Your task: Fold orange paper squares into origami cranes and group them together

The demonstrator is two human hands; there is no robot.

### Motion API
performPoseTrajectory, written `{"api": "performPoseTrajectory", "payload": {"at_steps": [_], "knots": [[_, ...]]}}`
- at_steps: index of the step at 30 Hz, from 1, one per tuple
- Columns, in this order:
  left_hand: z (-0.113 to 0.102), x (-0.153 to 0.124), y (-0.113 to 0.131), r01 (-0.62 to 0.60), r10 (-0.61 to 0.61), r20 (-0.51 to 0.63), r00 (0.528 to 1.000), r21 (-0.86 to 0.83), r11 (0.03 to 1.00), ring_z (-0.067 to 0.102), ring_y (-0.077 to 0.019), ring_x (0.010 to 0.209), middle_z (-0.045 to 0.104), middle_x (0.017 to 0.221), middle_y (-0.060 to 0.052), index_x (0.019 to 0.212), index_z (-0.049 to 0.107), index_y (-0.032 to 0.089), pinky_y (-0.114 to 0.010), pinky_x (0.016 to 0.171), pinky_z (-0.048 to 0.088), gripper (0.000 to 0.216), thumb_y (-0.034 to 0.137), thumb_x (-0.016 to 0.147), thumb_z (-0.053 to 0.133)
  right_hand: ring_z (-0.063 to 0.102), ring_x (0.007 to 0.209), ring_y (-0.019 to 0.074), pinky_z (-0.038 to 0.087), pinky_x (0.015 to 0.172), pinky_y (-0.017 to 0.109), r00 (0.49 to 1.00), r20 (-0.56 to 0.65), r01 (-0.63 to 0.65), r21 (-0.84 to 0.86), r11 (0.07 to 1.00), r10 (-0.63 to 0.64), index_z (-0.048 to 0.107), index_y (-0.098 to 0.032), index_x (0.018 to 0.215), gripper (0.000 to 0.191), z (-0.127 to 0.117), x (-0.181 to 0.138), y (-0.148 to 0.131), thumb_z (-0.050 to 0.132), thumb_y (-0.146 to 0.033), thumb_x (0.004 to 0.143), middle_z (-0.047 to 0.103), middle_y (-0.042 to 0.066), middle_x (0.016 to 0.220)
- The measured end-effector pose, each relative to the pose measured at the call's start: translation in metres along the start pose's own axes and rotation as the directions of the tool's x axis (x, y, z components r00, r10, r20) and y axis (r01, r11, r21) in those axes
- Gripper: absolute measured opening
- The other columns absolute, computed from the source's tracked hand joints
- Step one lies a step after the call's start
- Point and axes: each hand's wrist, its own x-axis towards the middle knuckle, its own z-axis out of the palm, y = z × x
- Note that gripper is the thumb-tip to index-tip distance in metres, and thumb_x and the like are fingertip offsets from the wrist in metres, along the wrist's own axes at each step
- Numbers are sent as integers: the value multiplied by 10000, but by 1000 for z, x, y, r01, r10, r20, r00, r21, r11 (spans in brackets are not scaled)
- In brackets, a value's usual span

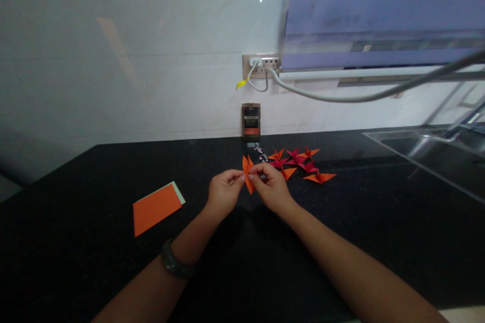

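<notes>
Between my two hands, above the dark countertop [242, 272], is an orange origami crane [247, 166] with its pointed parts standing up and down. My left hand [224, 191] pinches its left side between thumb and fingers. My right hand [273, 186] pinches the right side, the fingertips of both hands nearly meeting. Just beyond my right hand lie several finished paper cranes in orange and red, among them an orange crane [320, 177] and a red crane [295, 156]. A stack of orange paper [157, 209] with a pale green sheet under it rests left of my left hand.
A phone [251, 120] leans upright against the wall, a beaded strap [260, 151] in front of it. Above it is a wall socket [261, 64] with plugs and a grey cable [333, 97] running right. At the right is a metal sink [428, 149].
</notes>
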Motion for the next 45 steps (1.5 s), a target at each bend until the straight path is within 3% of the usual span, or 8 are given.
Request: {"api": "performPoseTrajectory", "payload": {"at_steps": [5, 14, 22, 28, 36, 41, 45], "knots": [[0, -2, 2, -28, 27, 40, 999, 45, 999, 632, -164, 682, 696, 743, -40, 766, 677, 161, -267, 645, 485, 144, 232, 672, 594, 458, 576, 114, 374, 525, 231, 1000, -25, -6, -7, 1000, 6, 553, -187, 755, 49, 0, 2, 6, 522, -211, 727, 518, -3, 672], [2, -1, -2, 49, -46, 43, 998, -86, 995, 586, -131, 599, 654, 659, -26, 728, 629, 128, -236, 581, 453, 203, 305, 632, 652, 377, 490, 65, 330, 461, 187, 998, -47, -27, 30, 999, 29, 416, -196, 750, 168, 4, 0, 2, 569, -249, 705, 432, -52, 647], [-1, -1, -1, -12, 12, 6, 1000, 74, 997, 551, -128, 585, 628, 648, -18, 727, 629, 139, -232, 564, 421, 167, 291, 705, 564, 466, 530, 79, 370, 492, 193, 994, 9, -112, 173, 979, 112, 487, -176, 917, 245, 5, 0, 3, 578, -258, 705, 535, -25, 675], [-3, -1, -3, -82, 78, 38, 996, 95, 992, 529, -116, 579, 592, 622, 5, 725, 611, 151, -218, 560, 405, 163, 289, 739, 526, 448, 511, 82, 357, 467, 198, 983, 35, -183, 235, 955, 180, 583, -138, 703, 161, 3, 3, 1, 589, -298, 689, 523, -14, 587], [1, 0, -3, 72, -59, 121, 991, -112, 991, 594, -145, 642, 651, 696, -29, 768, 623, 135, -245, 615, 449, 208, 318, 669, 617, 418, 396, 64, 332, 392, 199, 963, 14, -261, 299, 918, 269, 621, -128, 640, 166, -1, 7, 0, 643, -293, 633, 532, -29, 503], [3, -1, -1, 131, -97, 180, 979, -190, 973, 602, -151, 585, 651, 629, -33, 714, 632, 132, -266, 603, 467, 227, 356, 684, 607, 473, 414, 77, 391, 428, 211, 954, 98, -299, 423, 856, 285, 647, -127, 663, 191, 0, 7, -2, 638, -318, 645, 534, -34, 468], [3, -2, 2, 194, -154, 157, 976, -286, 938, 592, -140, 527, 646, 610, -28, 748, 627, 122, -284, 593, 477, 248, 360, 680, 614, 497, 445, 72, 424, 461, 216, 951, 169, -311, 501, 808, 261, 653, -135, 720, 189, 2, 6, -2, 642, -305, 639, 594, -21, 553]]}}
